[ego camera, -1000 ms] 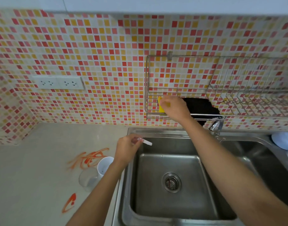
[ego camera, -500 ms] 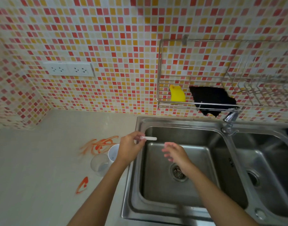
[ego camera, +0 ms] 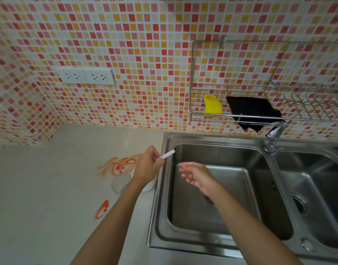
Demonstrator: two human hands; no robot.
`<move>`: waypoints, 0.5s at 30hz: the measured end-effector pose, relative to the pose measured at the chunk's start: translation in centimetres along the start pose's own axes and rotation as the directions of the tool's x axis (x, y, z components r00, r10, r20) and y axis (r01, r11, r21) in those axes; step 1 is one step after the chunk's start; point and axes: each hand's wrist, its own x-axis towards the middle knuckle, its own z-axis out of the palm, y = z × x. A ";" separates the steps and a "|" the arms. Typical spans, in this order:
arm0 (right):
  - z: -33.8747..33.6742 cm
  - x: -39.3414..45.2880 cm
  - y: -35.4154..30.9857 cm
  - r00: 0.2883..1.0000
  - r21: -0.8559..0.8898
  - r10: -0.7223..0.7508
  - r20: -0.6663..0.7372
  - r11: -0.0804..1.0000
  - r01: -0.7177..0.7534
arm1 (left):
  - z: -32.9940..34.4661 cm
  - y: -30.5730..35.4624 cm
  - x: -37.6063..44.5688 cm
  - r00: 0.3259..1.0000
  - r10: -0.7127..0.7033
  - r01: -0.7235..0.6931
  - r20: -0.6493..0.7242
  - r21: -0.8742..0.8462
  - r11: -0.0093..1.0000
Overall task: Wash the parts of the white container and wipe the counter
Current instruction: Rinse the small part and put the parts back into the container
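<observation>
A thin white stick (ego camera: 165,155) is pinched in the left hand (ego camera: 146,167) over the sink's (ego camera: 217,139) left rim. The right hand (ego camera: 197,176) is held open and empty over the basin. A white cup (ego camera: 147,185) and clear lid (ego camera: 120,183) are seen on the table (ego camera: 40,197) left of the sink, partly hidden by the left wrist, beside orange smears (ego camera: 122,164).

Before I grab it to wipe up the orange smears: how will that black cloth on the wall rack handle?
Probably floppy: the black cloth sags through the wire rack, one corner hanging below the rail. It looks light, since it drapes on thin wires. It may snag as you lift, because it appears to hang between the bars.
</observation>
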 end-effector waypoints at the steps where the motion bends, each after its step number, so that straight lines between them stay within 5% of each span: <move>1: 0.5 0.0 0.1 0.999 -0.062 -0.030 -0.011 0.998 0.030 | -0.3 -0.2 0.3 1.000 -0.012 0.012 0.012 -0.010 1.000; 5: 3.0 0.7 1.5 0.987 -0.325 -0.145 0.072 0.932 0.161 | -1.4 -1.5 1.1 0.997 -0.061 0.063 0.037 -0.039 0.997; 15: 9.3 3.2 6.5 0.938 -0.464 -0.279 0.204 0.816 0.344 | -3.3 -5.1 1.8 0.994 -0.008 0.006 0.106 0.023 1.000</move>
